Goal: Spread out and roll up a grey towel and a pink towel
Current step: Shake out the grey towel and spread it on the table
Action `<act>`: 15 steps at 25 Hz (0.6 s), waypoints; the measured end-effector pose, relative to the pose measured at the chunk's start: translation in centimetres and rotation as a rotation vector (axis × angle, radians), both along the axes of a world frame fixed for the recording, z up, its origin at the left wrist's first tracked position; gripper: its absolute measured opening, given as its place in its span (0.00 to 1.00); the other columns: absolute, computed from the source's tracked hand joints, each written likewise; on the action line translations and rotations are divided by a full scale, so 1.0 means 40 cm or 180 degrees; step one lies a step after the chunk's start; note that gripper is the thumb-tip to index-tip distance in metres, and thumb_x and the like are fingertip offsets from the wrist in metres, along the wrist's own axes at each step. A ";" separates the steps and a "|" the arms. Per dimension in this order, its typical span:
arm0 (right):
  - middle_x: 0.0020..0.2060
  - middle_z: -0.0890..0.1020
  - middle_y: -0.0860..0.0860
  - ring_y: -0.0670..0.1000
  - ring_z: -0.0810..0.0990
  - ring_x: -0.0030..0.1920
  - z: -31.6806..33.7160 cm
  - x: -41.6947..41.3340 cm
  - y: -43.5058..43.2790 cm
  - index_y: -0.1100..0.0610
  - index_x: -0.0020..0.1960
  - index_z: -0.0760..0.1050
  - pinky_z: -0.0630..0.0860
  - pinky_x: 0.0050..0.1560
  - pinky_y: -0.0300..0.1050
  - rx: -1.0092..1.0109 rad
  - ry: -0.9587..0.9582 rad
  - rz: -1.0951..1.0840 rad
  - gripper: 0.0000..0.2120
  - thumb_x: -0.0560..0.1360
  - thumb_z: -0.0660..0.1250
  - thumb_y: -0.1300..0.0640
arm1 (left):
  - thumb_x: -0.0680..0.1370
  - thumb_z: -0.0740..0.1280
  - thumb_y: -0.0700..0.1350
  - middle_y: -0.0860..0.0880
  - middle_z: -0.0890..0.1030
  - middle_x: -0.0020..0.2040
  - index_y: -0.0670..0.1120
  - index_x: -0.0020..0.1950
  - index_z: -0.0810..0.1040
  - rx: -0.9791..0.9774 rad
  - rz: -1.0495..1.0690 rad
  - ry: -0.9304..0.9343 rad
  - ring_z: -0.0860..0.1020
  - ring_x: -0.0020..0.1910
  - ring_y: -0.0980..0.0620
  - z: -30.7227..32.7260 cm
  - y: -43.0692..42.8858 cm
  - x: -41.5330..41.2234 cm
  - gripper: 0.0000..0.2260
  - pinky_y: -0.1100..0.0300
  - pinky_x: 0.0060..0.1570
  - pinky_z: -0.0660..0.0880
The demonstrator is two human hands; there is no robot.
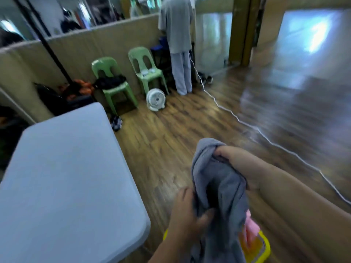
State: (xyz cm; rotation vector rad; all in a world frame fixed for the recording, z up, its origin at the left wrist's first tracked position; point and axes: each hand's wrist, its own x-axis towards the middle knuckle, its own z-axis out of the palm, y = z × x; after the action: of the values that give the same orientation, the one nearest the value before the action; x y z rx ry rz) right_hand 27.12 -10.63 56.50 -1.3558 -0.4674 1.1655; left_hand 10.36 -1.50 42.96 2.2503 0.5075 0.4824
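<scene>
Grey towel [218, 179] long axis seemingly upright; left hand [187, 217], right hand [240, 166] grip it, fingers curled.

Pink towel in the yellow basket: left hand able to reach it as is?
Probably not. The left hand grips the crumpled grey towel, which hangs over most of the pink towel in the yellow plastic basket.
</scene>
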 end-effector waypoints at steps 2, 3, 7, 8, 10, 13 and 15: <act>0.37 0.80 0.58 0.53 0.80 0.37 0.171 -0.004 -0.008 0.61 0.43 0.78 0.78 0.41 0.45 0.0288 -0.0331 0.0572 0.08 0.72 0.63 0.58 | 0.69 0.66 0.50 0.56 0.77 0.42 0.53 0.46 0.73 -0.0193 0.0325 -0.0142 0.75 0.42 0.60 0.133 -0.017 0.031 0.08 0.56 0.43 0.74; 0.39 0.80 0.57 0.53 0.80 0.40 0.244 0.003 -0.015 0.61 0.45 0.79 0.79 0.45 0.51 0.0256 -0.0967 0.0826 0.11 0.69 0.67 0.54 | 0.70 0.65 0.47 0.56 0.77 0.39 0.53 0.45 0.73 -0.0343 0.0464 -0.0254 0.75 0.38 0.60 0.198 -0.012 0.041 0.05 0.58 0.39 0.75; 0.45 0.86 0.43 0.42 0.82 0.47 0.504 0.066 -0.057 0.47 0.52 0.82 0.78 0.53 0.49 -0.0062 -0.4037 0.1078 0.19 0.64 0.79 0.46 | 0.75 0.66 0.51 0.58 0.83 0.48 0.54 0.57 0.78 -0.0147 0.0448 -0.0672 0.81 0.49 0.57 0.465 0.071 0.023 0.11 0.58 0.48 0.77; 0.42 0.85 0.41 0.39 0.81 0.45 0.556 0.083 -0.069 0.44 0.50 0.81 0.78 0.51 0.45 -0.0078 -0.4542 0.1069 0.18 0.63 0.80 0.45 | 0.75 0.66 0.54 0.56 0.84 0.48 0.54 0.56 0.79 0.0088 0.0412 -0.0598 0.81 0.49 0.55 0.530 0.097 0.009 0.12 0.53 0.49 0.78; 0.33 0.80 0.39 0.38 0.78 0.36 0.652 0.114 -0.088 0.41 0.40 0.77 0.73 0.39 0.38 -0.0317 -0.5384 0.0892 0.14 0.61 0.80 0.42 | 0.74 0.66 0.52 0.52 0.84 0.44 0.49 0.50 0.80 0.0444 0.0485 -0.0674 0.80 0.44 0.53 0.657 0.156 -0.011 0.10 0.49 0.46 0.77; 0.29 0.74 0.45 0.47 0.75 0.33 0.731 0.171 -0.099 0.47 0.35 0.72 0.74 0.39 0.47 -0.1137 -0.6892 0.0501 0.18 0.63 0.75 0.36 | 0.75 0.66 0.41 0.52 0.83 0.42 0.46 0.46 0.81 0.0416 0.0601 -0.1165 0.78 0.41 0.59 0.850 0.202 -0.046 0.05 0.61 0.41 0.74; 0.29 0.74 0.47 0.53 0.77 0.35 0.752 0.206 -0.098 0.51 0.35 0.74 0.77 0.41 0.52 -0.1308 -0.7076 0.0176 0.17 0.65 0.72 0.38 | 0.78 0.66 0.37 0.55 0.83 0.42 0.47 0.46 0.81 0.0467 0.0537 -0.1062 0.78 0.40 0.63 0.942 0.204 -0.082 0.07 0.68 0.41 0.72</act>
State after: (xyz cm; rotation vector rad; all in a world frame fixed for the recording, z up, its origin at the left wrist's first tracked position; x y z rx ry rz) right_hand 35.35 -14.55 86.59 -2.5361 -1.7687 -0.8320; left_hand 7.10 6.68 80.65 2.2111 0.5021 0.9901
